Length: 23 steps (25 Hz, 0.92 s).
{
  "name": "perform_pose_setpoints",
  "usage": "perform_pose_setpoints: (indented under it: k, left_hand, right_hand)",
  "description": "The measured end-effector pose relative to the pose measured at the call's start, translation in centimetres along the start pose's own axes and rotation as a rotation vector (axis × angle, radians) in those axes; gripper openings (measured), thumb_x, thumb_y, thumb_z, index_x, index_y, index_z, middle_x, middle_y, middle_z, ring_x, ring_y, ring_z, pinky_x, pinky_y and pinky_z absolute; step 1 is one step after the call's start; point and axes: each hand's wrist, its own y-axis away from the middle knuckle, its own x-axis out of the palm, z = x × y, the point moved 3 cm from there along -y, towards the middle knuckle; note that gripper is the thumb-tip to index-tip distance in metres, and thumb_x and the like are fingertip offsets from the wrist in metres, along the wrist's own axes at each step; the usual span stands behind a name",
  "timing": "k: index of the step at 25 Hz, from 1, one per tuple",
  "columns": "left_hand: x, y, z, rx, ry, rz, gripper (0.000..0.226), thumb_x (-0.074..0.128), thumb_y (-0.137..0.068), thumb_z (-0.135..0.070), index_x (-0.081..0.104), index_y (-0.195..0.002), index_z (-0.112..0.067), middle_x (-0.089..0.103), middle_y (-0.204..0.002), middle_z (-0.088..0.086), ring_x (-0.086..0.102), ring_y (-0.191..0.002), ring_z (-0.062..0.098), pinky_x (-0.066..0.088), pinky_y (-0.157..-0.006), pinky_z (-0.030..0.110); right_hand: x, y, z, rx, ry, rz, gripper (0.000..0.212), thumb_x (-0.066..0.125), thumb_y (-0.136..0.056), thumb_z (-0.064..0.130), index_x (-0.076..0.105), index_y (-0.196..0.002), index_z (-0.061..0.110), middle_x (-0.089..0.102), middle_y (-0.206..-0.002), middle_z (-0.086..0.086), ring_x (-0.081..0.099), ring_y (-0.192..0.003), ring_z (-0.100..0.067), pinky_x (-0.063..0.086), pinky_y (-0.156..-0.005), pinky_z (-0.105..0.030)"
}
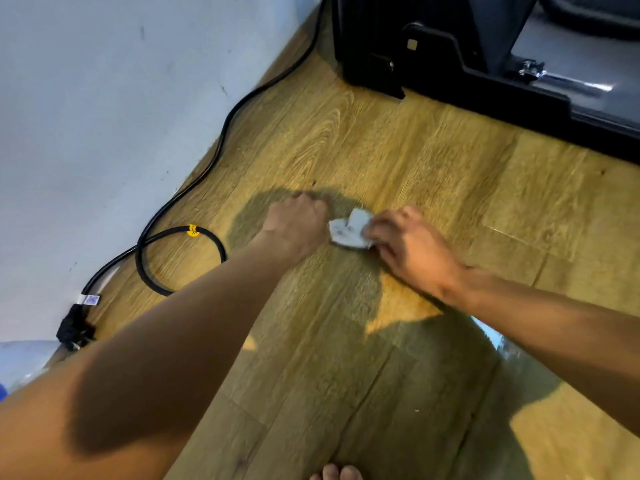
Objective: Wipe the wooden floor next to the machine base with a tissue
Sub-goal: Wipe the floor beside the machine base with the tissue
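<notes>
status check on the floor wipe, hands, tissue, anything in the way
Right hand fingers pinching tissue, pressed on wooden floor. Left hand closed beside tissue, contents unseen. Machine base ahead, apart; black cable left along wall.

Warm light is falling on the wooden floor [433, 161] from behind me, so my head and arms are casting soft dark shadows across its near half. My left hand [298, 221] and right hand [412, 247] are smearing with motion blur, and the tissue [348, 230] is looking soft. Glare is streaking on the machine base [485, 88] at the floor's far right corner. The wide lens is bending the wall [104, 116] edge and the cable [214, 157].
</notes>
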Motion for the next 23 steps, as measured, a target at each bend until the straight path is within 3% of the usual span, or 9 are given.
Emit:
perform_pose_setpoints:
  k: [3,6,8,11,13,17,18,20,23]
  left_hand:
    - [-0.6,-2.3,-0.3,0.054,0.001,0.013,0.049,0.038,-0.099,-0.018,0.024,-0.146,-0.021,0.026,-0.15,0.02,0.042,-0.128,0.04,0.042,-0.099,0.053]
    - [-1.3,-4.6,-1.6,0.057,0.056,0.098,0.054,0.043,-0.097,-0.02,0.023,-0.147,-0.025,0.019,-0.154,0.015,0.025,-0.139,0.037,0.037,-0.101,0.053]
    - [-1.5,-5.3,-2.5,0.07,0.041,0.068,0.046,0.043,-0.098,-0.023,0.033,-0.142,-0.024,0.04,-0.141,0.014,0.041,-0.129,0.035,0.042,-0.094,0.048]
    - [-2.0,-5.7,-2.9,0.075,0.054,-0.013,0.04,0.042,-0.096,-0.018,0.044,-0.136,-0.019,0.056,-0.108,0.013,0.056,-0.102,0.033,0.047,-0.082,0.042]
    - [-2.3,-5.9,-2.8,0.066,0.088,-0.022,0.043,0.043,-0.092,-0.015,0.047,-0.134,-0.019,0.055,-0.094,0.01,0.056,-0.091,0.03,0.046,-0.078,0.04]
    - [-2.2,-6.2,-2.9,0.109,0.098,-0.013,0.044,0.047,-0.089,-0.012,0.05,-0.132,-0.018,0.05,-0.08,0.001,0.052,-0.078,0.023,0.047,-0.073,0.034]
    - [-2.2,-6.2,-2.8,0.122,0.101,-0.001,0.045,0.048,-0.088,-0.011,0.049,-0.132,-0.017,0.051,-0.083,0.001,0.05,-0.077,0.022,0.046,-0.073,0.033]
    - [-2.1,-6.4,-2.5,0.124,0.087,0.04,0.05,0.049,-0.087,-0.013,0.044,-0.137,-0.015,0.058,-0.108,0.013,0.054,-0.088,0.026,0.046,-0.082,0.035]
    - [-1.6,-6.8,-2.4,0.096,0.01,0.115,0.062,0.046,-0.088,-0.017,0.028,-0.148,-0.018,0.026,-0.151,0.022,0.039,-0.13,0.038,0.034,-0.105,0.046]
  right_hand:
    - [0.7,2.3,2.1,-0.389,0.012,0.178,0.03,0.065,-0.082,0.012,0.063,-0.112,0.017,0.063,-0.117,-0.007,0.057,-0.102,-0.025,0.057,-0.071,-0.036]
    - [-2.5,-2.6,-3.6,-0.041,0.076,0.044,0.03,0.062,-0.086,0.011,0.065,-0.116,0.015,0.062,-0.119,-0.008,0.055,-0.102,-0.03,0.05,-0.083,-0.041]
    - [-2.6,-2.6,-4.5,0.147,0.079,-0.071,0.027,0.053,-0.089,0.018,0.065,-0.113,0.017,0.061,-0.118,-0.008,0.052,-0.1,-0.028,0.047,-0.082,-0.039]
    - [0.2,1.6,1.1,-0.217,-0.016,0.041,0.028,0.046,-0.089,0.025,0.067,-0.103,0.015,0.065,-0.109,-0.007,0.057,-0.091,-0.023,0.052,-0.073,-0.03]
    - [-0.7,0.6,-0.6,-0.344,-0.041,0.14,0.026,0.051,-0.089,0.016,0.067,-0.11,0.014,0.064,-0.114,-0.007,0.059,-0.098,-0.022,0.053,-0.082,-0.032]
    - [-4.9,-6.6,-9.9,0.276,0.038,-0.14,0.031,0.053,-0.091,0.01,0.062,-0.12,0.016,0.058,-0.125,-0.006,0.051,-0.117,-0.026,0.033,-0.108,-0.04]
    - [-4.6,-6.6,-10.2,0.344,0.047,-0.173,0.03,0.054,-0.091,0.01,0.062,-0.12,0.016,0.057,-0.127,-0.006,0.05,-0.118,-0.026,0.032,-0.11,-0.042]
    - [-2.9,-4.8,-7.4,0.176,0.098,-0.078,0.03,0.055,-0.091,0.014,0.062,-0.12,0.018,0.057,-0.127,-0.005,0.049,-0.114,-0.024,0.038,-0.103,-0.039]
    - [-4.4,-4.8,-9.3,0.0,0.096,0.036,0.031,0.059,-0.09,0.012,0.063,-0.121,0.016,0.06,-0.126,-0.007,0.052,-0.112,-0.025,0.04,-0.098,-0.038]
